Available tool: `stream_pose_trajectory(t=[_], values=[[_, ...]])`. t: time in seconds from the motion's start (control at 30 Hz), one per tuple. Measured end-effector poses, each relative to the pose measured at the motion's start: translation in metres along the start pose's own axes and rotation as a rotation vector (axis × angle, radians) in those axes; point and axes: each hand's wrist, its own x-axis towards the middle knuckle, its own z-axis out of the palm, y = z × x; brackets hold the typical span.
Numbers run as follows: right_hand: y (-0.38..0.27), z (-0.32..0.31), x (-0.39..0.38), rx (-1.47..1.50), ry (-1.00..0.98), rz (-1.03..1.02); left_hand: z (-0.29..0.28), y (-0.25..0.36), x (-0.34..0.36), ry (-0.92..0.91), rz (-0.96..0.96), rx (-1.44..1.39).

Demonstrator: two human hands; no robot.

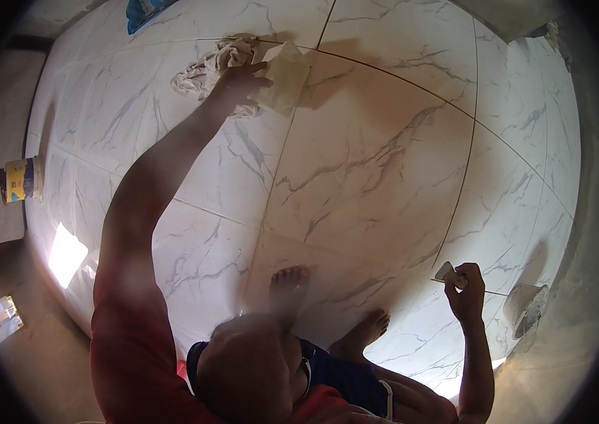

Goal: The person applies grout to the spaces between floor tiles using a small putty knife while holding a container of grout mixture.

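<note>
My left hand stretches far forward, fingers apart, over a crumpled beige cloth. Its fingertips reach the near-left side of a pale yellowish, translucent piece, which looks like a plastic container or bag; I cannot tell which. Whether the fingers press on either is unclear. At the lower right, my right hand is closed around a small, flat, pale piece like a scraper. It is held close to a dark joint line between the floor tiles; contact with the floor cannot be made out.
White marble-patterned tiles cover the floor. A yellow and dark tub stands at the left edge. A whitish bucket-like container lies at the right. A blue packet is at the top left. My bare feet are below the middle.
</note>
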Motion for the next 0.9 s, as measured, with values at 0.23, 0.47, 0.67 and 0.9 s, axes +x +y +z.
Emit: stream_pose_trajectory(t=[0.23, 0.47, 0.67, 0.9], values=[[-0.053, 0.018, 0.1, 0.179, 0.001, -0.079, 0.016, 0.004, -0.044, -0.017, -0.049, -0.373], [-0.128, 0.092, 0.294, 0.284, 0.202, -0.386, 0.034, -0.019, -0.127, 0.107, -0.057, -0.617], [-0.188, 0.166, 0.425, 0.18, 0.183, -0.496, 0.056, -0.061, -0.213, 0.235, 0.012, -0.734], [-0.202, 0.199, 0.482, -0.047, 0.165, -0.655, 0.08, -0.072, -0.288, 0.286, -0.143, -0.978]])
